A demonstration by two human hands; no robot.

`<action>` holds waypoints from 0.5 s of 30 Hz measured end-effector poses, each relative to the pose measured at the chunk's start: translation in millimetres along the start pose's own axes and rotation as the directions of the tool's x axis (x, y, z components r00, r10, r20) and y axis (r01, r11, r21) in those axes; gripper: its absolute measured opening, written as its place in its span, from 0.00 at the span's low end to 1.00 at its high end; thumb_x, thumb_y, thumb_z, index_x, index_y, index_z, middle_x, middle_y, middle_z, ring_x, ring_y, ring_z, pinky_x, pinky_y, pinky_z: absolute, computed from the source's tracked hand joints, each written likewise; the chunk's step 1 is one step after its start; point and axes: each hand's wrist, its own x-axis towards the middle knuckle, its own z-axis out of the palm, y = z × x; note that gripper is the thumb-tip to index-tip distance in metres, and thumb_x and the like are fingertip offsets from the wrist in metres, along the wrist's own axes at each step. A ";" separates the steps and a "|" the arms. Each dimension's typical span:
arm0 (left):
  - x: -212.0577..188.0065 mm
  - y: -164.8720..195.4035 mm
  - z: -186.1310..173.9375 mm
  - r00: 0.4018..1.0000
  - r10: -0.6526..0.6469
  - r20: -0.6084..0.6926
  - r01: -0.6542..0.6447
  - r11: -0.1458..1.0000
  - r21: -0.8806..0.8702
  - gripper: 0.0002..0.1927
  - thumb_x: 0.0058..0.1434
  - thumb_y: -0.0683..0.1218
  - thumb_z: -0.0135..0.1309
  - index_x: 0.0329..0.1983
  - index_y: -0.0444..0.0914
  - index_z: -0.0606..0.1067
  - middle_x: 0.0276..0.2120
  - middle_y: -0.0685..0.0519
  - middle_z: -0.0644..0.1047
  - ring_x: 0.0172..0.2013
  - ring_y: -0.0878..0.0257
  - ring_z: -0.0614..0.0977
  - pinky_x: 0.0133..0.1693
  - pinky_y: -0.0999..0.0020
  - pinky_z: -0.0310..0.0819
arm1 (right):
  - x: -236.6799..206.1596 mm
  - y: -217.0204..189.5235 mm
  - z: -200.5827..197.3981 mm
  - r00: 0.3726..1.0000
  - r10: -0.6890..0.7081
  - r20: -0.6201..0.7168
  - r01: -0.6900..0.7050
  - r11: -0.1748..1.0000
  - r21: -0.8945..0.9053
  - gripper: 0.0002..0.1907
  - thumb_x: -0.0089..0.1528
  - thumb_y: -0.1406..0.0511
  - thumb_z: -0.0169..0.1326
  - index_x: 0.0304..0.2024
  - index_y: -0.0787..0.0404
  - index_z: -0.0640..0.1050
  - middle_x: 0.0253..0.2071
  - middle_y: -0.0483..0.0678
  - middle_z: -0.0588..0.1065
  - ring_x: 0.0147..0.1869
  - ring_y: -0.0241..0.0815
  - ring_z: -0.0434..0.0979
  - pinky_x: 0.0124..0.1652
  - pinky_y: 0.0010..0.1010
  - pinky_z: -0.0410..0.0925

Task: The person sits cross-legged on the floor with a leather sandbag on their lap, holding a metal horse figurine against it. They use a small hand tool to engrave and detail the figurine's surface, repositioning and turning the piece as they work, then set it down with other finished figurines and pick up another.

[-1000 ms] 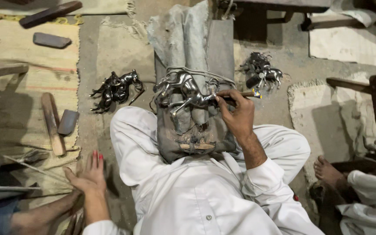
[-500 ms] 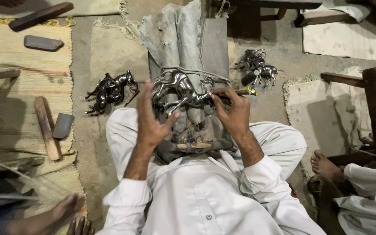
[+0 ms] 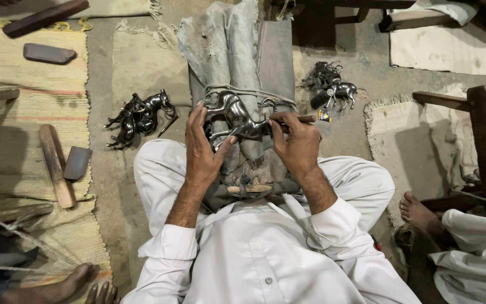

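- Left hand grasps a dark metal horse figurine over the lap.
- Right hand pinches a thin tool against it.
- More horse figurines lie left.

Small blue-yellow label on tool

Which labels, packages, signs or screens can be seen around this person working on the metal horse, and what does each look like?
Small label or tag: on the floor right of the right hand, beside the group of dark horse figures; a tiny patch of blue, yellow and white, too small to tell more.
No packages, signs or screens show anywhere else.
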 end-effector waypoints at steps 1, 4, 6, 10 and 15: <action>-0.2 0.0 0.7 1.000 0.001 -0.002 -0.001 1.000 0.000 0.45 0.64 0.50 0.65 0.75 0.32 0.53 0.73 0.40 0.58 0.73 0.44 0.62 0.73 0.50 0.57 | -0.2 1.0 -0.1 1.000 -0.009 0.010 0.008 1.000 0.010 0.06 0.64 0.70 0.63 0.42 0.63 0.81 0.37 0.51 0.82 0.38 0.42 0.86 0.36 0.30 0.76; -0.2 -0.9 2.4 1.000 0.008 0.008 -0.008 0.998 0.056 0.45 0.65 0.51 0.65 0.75 0.33 0.52 0.73 0.39 0.57 0.73 0.44 0.60 0.73 0.48 0.55 | 0.2 4.8 -1.7 0.998 -0.026 0.050 0.024 0.999 0.030 0.06 0.63 0.71 0.62 0.42 0.62 0.80 0.38 0.51 0.82 0.39 0.43 0.86 0.37 0.29 0.77; -0.8 -1.6 2.4 1.000 0.001 0.010 -0.002 0.998 0.060 0.45 0.66 0.52 0.65 0.75 0.34 0.52 0.73 0.40 0.56 0.74 0.44 0.60 0.73 0.49 0.55 | 0.4 7.2 -4.5 0.996 -0.025 0.086 0.022 0.999 0.028 0.06 0.62 0.72 0.63 0.41 0.62 0.81 0.38 0.51 0.82 0.39 0.43 0.86 0.36 0.29 0.78; -1.4 -1.9 2.6 1.000 -0.009 0.004 0.009 0.999 0.039 0.45 0.66 0.53 0.64 0.76 0.34 0.51 0.73 0.40 0.57 0.73 0.45 0.61 0.73 0.49 0.56 | -1.6 10.0 -9.8 0.989 -0.101 0.104 0.101 0.995 0.004 0.08 0.60 0.73 0.63 0.41 0.63 0.81 0.38 0.52 0.81 0.40 0.45 0.85 0.38 0.32 0.76; -1.1 -0.7 2.5 1.000 -0.004 -0.003 0.004 1.000 0.015 0.45 0.66 0.52 0.64 0.76 0.33 0.51 0.73 0.39 0.57 0.73 0.44 0.62 0.73 0.49 0.57 | 1.1 13.1 -9.7 0.988 -0.064 0.137 0.059 0.997 0.045 0.06 0.61 0.73 0.63 0.41 0.63 0.81 0.38 0.51 0.82 0.39 0.42 0.85 0.37 0.30 0.76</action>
